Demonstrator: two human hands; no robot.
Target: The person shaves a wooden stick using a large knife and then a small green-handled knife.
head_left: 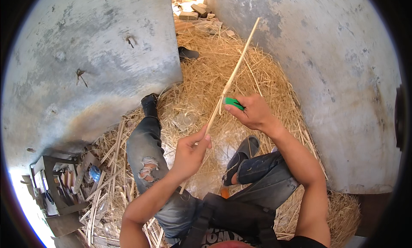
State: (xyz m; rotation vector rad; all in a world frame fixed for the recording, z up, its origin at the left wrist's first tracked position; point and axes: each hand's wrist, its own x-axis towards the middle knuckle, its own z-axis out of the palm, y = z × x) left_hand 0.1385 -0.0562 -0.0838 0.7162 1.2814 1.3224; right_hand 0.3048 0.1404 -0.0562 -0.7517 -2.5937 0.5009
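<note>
A long, thin pale wooden stick [240,61], like split bamboo, slants from above my lap toward the far right. My left hand [190,152] is closed around its lower part, thumb and fingers pinching it. Farther up, my right hand [254,112] grips a green-handled knife [234,103] against the stick's side; its blade cannot be made out. A narrow curled shaving [221,107] hangs from the stick beside the knife. The stick's lower end passes below my left hand, over my lap.
Straw-like shavings [210,54] cover the floor between two grey wall panels [107,42]. A rack with tools [60,185] stands at lower left, beside loose wooden strips [101,200]. A dark shoe [188,53] and bricks [189,16] lie at the far end.
</note>
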